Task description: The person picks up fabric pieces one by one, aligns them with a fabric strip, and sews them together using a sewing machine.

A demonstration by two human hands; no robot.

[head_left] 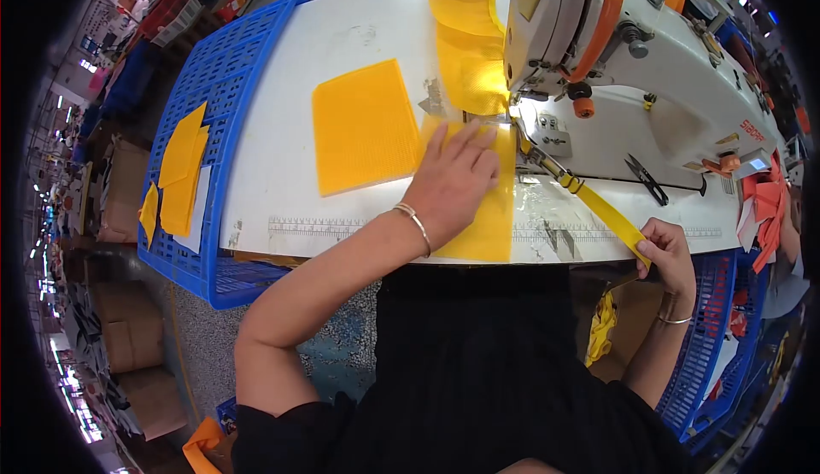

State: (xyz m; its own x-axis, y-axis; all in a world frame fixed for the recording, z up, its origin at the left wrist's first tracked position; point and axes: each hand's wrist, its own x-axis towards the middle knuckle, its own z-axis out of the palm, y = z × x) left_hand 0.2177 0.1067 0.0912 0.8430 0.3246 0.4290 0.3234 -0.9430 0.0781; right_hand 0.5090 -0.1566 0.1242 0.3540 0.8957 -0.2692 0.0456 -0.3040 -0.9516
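My left hand (453, 179) lies with fingers stretched out on a yellow fabric panel (487, 231), just in front of the needle area of a white sewing machine (555, 34). Between the thumb and fingers of my right hand (669, 252) is a yellow binding strip (606, 216). It runs up into a metal binding guide (551, 165) beside the needle. Behind the presser foot, more yellow fabric (465, 55) trails toward the table's far edge. A stack of yellow panels (367, 124) sits left of my left hand.
Black thread snips (647, 179) lie on the machine bed at right. A printed ruler (316, 227) runs along the table's near edge. On the left, yellow pieces (179, 192) rest on a blue crate (224, 102). Another blue crate (705, 329) stands below right, near red fabric (767, 209).
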